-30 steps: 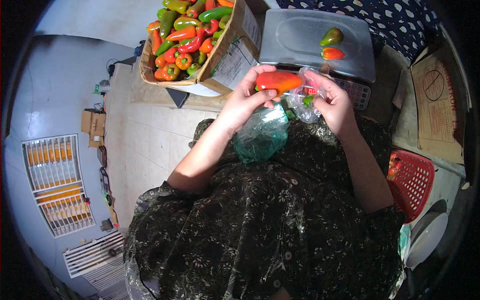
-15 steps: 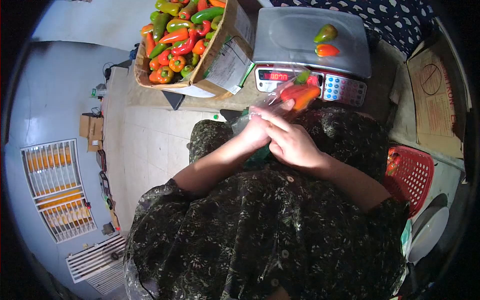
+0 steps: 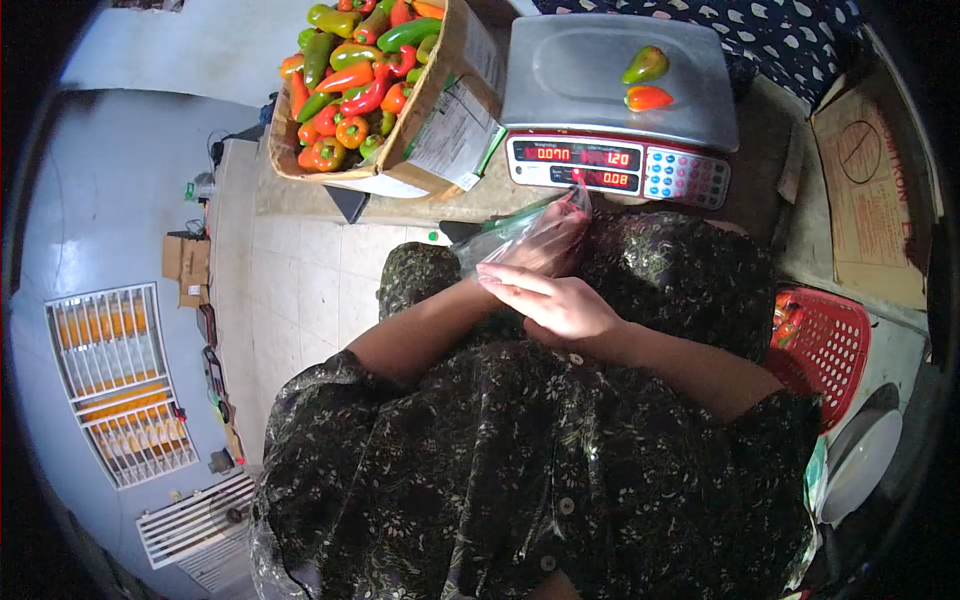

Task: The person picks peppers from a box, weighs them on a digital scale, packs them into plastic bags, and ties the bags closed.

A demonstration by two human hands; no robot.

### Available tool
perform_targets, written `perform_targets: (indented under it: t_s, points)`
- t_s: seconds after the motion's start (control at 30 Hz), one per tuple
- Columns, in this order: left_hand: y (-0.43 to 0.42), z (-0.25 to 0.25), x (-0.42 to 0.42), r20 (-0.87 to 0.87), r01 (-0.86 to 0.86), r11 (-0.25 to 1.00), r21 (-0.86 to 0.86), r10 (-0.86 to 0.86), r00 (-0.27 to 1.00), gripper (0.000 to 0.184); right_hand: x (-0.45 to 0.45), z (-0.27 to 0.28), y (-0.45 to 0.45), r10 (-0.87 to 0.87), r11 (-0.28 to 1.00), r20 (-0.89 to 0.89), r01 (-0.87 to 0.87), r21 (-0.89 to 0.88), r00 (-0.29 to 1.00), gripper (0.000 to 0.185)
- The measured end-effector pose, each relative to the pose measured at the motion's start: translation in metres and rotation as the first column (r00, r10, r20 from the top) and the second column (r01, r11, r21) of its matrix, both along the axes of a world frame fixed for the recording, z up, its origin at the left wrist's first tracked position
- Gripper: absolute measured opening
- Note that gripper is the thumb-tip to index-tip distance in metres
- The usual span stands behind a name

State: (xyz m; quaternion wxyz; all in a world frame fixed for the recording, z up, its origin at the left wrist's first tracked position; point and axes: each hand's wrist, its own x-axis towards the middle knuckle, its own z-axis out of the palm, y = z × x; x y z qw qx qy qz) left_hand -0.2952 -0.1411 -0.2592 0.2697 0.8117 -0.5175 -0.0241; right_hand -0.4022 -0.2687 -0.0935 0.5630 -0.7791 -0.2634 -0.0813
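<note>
My left hand [image 3: 553, 238] is inside a clear plastic bag [image 3: 500, 248], above my lap and just in front of the scale. Its fingers point away from me and are too covered to tell whether they are closed. Over the left wrist, my right hand [image 3: 562, 305] has its fingers pressed together, the tips at the bag's mouth, gripping its edge. Beyond them stands a digital scale [image 3: 540, 90] with its red display lit. On its steel pan lie a green pepper [image 3: 646, 65] and an orange-red pepper [image 3: 649, 98].
A cardboard box [image 3: 440, 135] full of red, orange and green peppers [image 3: 350, 100] stands left of the scale. At the right are a red perforated basket [image 3: 825, 345], a white basin [image 3: 865, 465] and a cardboard carton [image 3: 880, 190].
The orange-red peppers seen in the bag before are no longer visible. My left hand has pushed further forward into the bag, and my right hand has shifted slightly down and left.
</note>
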Motion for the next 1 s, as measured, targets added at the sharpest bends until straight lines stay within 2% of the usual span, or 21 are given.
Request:
perform_targets:
  t_s: [0.03,0.1,0.2,0.23,0.27,0.3,0.37,0.43,0.47,0.5,0.57,0.6,0.63,0.7,0.8,0.9,0.93,1.0]
  points:
    - [-0.002,0.020,0.000,-0.245,-0.036,0.998,0.047,0.046,0.968,0.041,0.000,-0.001,0.001,-0.001,1.000,0.004,0.001,-0.006,1.000,0.062]
    - [-0.006,0.062,-0.001,-0.641,-0.163,0.974,0.156,0.225,0.733,0.041,-0.001,0.001,0.000,-0.011,1.000,0.002,0.011,-0.011,1.000,0.064]
    - [0.004,0.095,-0.010,-0.446,0.009,0.971,0.238,0.101,0.889,0.038,0.001,0.022,-0.016,-0.065,0.998,-0.045,0.065,-0.011,0.997,0.065]
    - [-0.007,0.132,-0.008,-0.428,0.099,0.921,0.377,0.078,0.901,0.036,0.001,0.029,-0.021,-0.101,0.995,-0.089,0.100,-0.010,0.991,0.064]
    - [-0.018,0.170,-0.007,-0.412,0.193,0.843,0.502,0.037,0.910,0.035,0.003,0.032,-0.028,-0.178,0.983,-0.096,0.181,0.025,0.979,0.060]
    - [-0.040,0.229,-0.004,-0.447,0.316,0.655,0.687,0.038,0.894,0.033,0.009,0.027,-0.034,-0.251,0.963,-0.060,0.255,0.085,0.966,0.050]
    - [-0.039,0.266,0.009,-0.327,0.505,0.600,0.620,-0.388,0.862,0.026,0.017,0.025,-0.051,-0.265,0.943,-0.201,0.297,0.150,0.943,0.054]
    - [-0.058,0.321,0.029,-0.614,0.620,0.632,0.465,-0.275,0.740,0.023,0.028,0.017,-0.060,-0.321,0.910,-0.208,0.362,0.202,0.924,0.048]
    - [-0.072,0.330,0.037,-0.598,0.553,0.762,0.336,-0.281,0.751,0.022,0.029,0.021,-0.062,-0.230,0.907,-0.389,0.342,0.248,0.892,0.051]
    - [-0.086,0.332,0.045,-0.578,0.466,0.864,0.192,-0.284,0.765,0.021,0.030,0.021,-0.061,-0.245,0.918,-0.333,0.328,0.222,0.911,0.051]
    - [-0.123,0.299,0.071,-0.475,0.244,0.968,0.065,-0.186,0.860,0.025,0.032,0.019,-0.058,-0.271,0.938,-0.213,0.307,0.163,0.939,0.051]
    - [-0.143,0.271,0.086,-0.302,0.210,0.977,0.044,-0.188,0.935,0.028,0.031,0.023,-0.057,-0.202,0.949,-0.314,0.265,0.170,0.928,0.050]
    - [-0.162,0.237,0.101,-0.119,0.183,0.983,0.014,-0.180,0.976,0.031,0.033,0.013,-0.054,-0.235,0.954,-0.207,0.266,0.137,0.950,0.049]
    - [-0.192,0.168,0.122,0.103,0.106,0.994,0.020,-0.108,0.989,0.039,0.035,0.005,-0.053,-0.227,0.955,-0.218,0.261,0.142,0.949,0.047]
    - [-0.209,0.143,0.117,0.245,0.001,0.983,0.186,-0.047,0.968,0.045,0.043,-0.006,-0.064,-0.206,0.972,-0.330,0.232,0.041,0.921,0.049]
    - [-0.219,0.148,0.122,0.136,-0.036,0.922,0.386,-0.019,0.991,0.048,0.047,-0.016,-0.067,-0.172,0.938,-0.454,0.287,0.197,0.874,0.047]
    - [-0.218,0.147,0.126,0.111,-0.008,0.937,0.348,-0.033,0.993,0.047,0.048,-0.017,-0.067,-0.124,0.913,-0.466,0.284,0.292,0.876,0.047]
    - [-0.208,0.147,0.135,0.063,0.040,0.961,0.274,-0.059,0.996,0.046,0.047,-0.009,-0.071,-0.112,0.882,-0.562,0.342,0.323,0.819,0.050]
